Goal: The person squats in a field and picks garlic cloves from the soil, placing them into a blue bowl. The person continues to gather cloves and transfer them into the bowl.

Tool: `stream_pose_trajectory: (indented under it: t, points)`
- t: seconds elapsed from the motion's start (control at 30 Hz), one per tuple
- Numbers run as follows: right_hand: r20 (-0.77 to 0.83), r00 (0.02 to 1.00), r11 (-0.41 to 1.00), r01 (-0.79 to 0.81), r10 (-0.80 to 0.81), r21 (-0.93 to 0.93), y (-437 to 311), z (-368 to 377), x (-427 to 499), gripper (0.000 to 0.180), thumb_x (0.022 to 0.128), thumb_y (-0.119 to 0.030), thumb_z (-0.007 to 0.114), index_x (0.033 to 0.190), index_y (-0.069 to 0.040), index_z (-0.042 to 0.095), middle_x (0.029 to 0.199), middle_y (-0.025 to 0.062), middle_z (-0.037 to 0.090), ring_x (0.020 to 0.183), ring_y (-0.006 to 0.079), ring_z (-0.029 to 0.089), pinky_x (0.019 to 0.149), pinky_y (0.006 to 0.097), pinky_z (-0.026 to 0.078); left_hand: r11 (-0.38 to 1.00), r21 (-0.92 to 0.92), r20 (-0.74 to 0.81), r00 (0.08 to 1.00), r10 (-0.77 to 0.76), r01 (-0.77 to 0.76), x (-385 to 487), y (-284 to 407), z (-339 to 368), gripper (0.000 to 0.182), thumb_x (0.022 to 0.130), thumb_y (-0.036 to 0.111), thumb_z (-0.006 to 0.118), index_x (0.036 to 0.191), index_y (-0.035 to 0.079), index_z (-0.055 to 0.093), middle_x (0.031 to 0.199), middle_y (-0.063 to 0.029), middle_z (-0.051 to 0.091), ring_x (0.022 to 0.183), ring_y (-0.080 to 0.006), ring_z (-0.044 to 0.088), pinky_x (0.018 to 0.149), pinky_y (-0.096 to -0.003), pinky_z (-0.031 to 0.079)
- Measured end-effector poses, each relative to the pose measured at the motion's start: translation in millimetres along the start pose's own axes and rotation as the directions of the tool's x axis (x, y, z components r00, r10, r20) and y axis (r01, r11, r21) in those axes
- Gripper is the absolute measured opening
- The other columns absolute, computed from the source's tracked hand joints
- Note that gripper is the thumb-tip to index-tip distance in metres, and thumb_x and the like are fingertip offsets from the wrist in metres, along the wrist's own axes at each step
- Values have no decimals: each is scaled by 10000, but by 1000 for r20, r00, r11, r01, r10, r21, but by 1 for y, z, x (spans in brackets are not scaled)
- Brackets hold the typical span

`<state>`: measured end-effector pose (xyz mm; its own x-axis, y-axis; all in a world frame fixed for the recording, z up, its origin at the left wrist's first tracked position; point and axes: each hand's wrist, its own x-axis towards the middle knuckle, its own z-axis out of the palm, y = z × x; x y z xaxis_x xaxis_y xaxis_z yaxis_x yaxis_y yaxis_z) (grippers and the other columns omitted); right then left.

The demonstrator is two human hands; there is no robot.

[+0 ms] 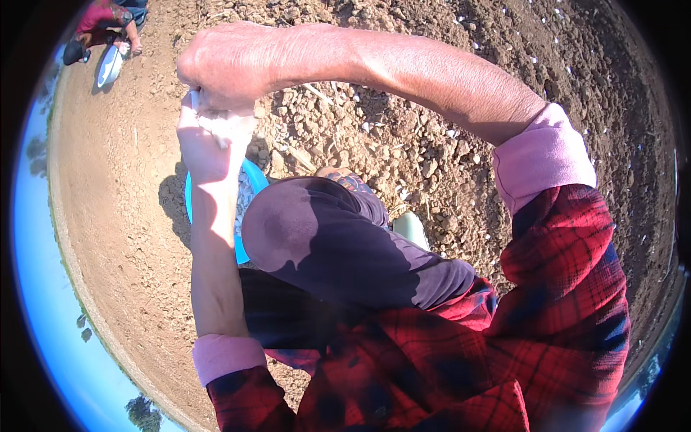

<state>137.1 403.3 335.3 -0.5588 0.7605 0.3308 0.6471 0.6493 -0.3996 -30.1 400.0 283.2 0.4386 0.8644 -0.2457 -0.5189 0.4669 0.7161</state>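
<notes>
My left hand (213,148) is raised at the upper left, its fingers closed around whitish pieces (216,125) that look like garlic cloves. Directly above and against it is my right hand (229,65), curled, with its back towards the camera. Its fingertips are hidden, so what it grips cannot be told. Below the left hand, partly behind the left forearm and a knee, a blue bowl (256,171) on the soil holds many whitish pieces (245,197), apparently cloves too.
Cloddy soil (432,162) surrounds me, with small white pieces scattered at the right. My bent knee (280,221) is beside the bowl, and a light green shoe (411,229) shows behind the leg. At the upper left, a person (105,24) bends over a white basin (110,66).
</notes>
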Motion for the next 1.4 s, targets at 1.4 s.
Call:
stream_pose_trajectory:
  t: [1.4]
  points:
    - [312, 938, 949, 224, -148, -224, -42, -117, 19, 116, 720, -67, 594, 674, 40, 588, 603, 207, 574, 555, 320, 592, 495, 402, 452, 954, -285, 467, 883, 53, 94, 12, 2, 49, 279, 968, 308, 385, 1030, 70, 517, 892, -74, 556, 728, -161, 473, 398, -184, 328]
